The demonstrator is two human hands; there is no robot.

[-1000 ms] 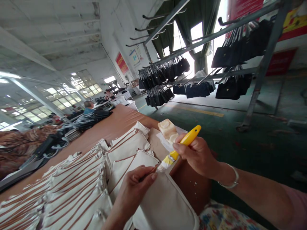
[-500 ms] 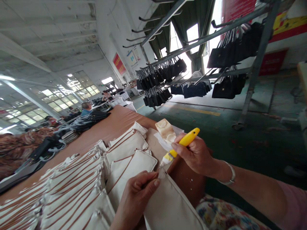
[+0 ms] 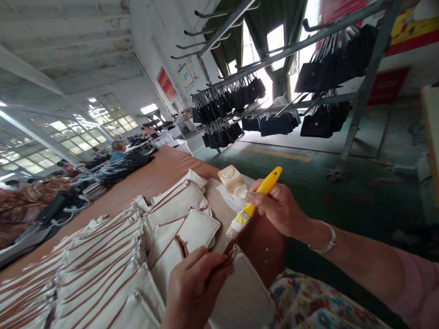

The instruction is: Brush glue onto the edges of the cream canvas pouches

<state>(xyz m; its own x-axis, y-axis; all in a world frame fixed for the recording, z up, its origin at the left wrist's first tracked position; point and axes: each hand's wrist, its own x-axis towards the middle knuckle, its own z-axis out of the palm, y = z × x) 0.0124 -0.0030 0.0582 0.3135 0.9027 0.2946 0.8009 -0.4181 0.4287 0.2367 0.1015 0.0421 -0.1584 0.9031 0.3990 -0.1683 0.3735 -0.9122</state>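
My right hand grips a yellow-handled brush, its bristles coated white and pointing down to the left. Just below the bristles, my left hand pinches a brown strap at the corner of a white pouch. The bristles are apart from the pouch. Beyond the brush, a cream-coloured container lies on white paper. Another white pouch rests left of the brush, beside rows of white pouches with brown straps.
A brown covered table stretches away to the left, with black bags and brown material along its far side. A metal rack with hanging black bags stands beyond. A person is in the distance.
The bristles have lifted away from the pouch corner. A brown strap now shows in my left hand, and the pouch under it has turned and shifted down.
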